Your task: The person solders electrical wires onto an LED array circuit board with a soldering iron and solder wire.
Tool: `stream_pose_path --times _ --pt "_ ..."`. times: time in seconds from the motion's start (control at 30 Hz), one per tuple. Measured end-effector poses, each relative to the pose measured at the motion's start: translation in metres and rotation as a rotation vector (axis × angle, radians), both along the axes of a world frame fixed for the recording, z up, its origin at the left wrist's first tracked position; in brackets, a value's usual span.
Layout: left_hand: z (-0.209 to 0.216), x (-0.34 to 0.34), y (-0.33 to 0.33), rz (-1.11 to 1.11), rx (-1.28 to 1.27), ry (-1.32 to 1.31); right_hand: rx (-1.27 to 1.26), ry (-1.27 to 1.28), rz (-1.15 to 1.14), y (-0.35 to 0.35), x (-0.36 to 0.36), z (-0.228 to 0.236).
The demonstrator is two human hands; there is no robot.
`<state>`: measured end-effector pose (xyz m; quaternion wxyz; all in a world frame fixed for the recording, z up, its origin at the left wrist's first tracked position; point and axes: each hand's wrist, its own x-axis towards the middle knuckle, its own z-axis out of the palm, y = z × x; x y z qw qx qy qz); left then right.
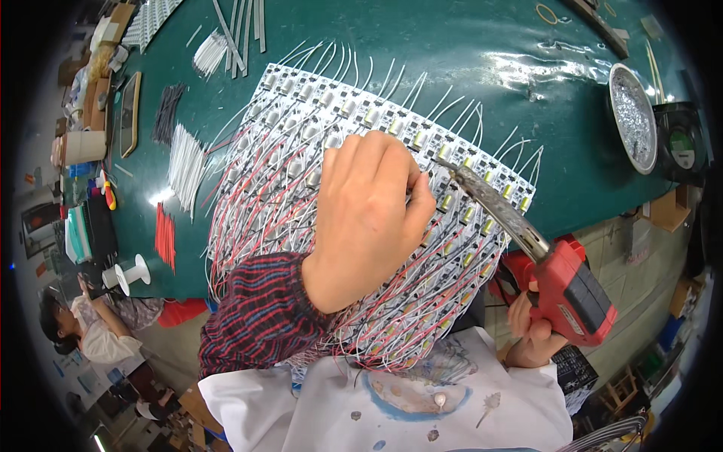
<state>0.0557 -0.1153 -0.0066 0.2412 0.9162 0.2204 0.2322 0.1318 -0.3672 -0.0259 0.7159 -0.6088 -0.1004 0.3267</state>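
Circuit boards (pixel 392 113), flat and white, bristle with thin, curved wires (pixel 256 177).

Right hand (pixel 532 334) grips red soldering iron (pixel 575 300) (tip at wired circuit boards (pixel 465 217)).

The boards (pixel 461 218) lie before you on the table (pixel 444 38), their near end past its front edge. Your left hand (pixel 369 215) is over them; the iron (pixel 527 237), in your right hand (pixel 536 335), slants in from the right, its tip just beside your left hand. Left of the boards lie wire bundles (pixel 186 167); farther left, a phone (pixel 130 113) behind and a spool (pixel 135 276) nearer you. A dish (pixel 633 117) stands rightward.
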Motion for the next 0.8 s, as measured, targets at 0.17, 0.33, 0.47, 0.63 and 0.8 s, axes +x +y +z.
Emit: stream_pose_path --times 0.17,0.33,0.47,0.63,0.8 --pt "-0.003 -0.001 0.0 -0.006 0.008 -0.013 0.014 -0.392 0.277 -0.035 0.027 -0.029" --pt "-0.003 0.0 0.0 -0.018 0.017 -0.035 -0.031 -0.498 0.399 -0.03 0.028 -0.021" --pt "0.001 -0.003 0.0 0.012 0.045 -0.006 0.173 -0.232 0.168 0.025 0.002 0.006" --pt "0.011 -0.019 0.005 0.046 0.085 -0.021 0.136 -0.176 0.112 0.031 -0.008 0.003" --pt "0.033 -0.08 0.057 0.359 0.414 0.032 0.117 -0.192 0.086 0.028 -0.011 0.005"
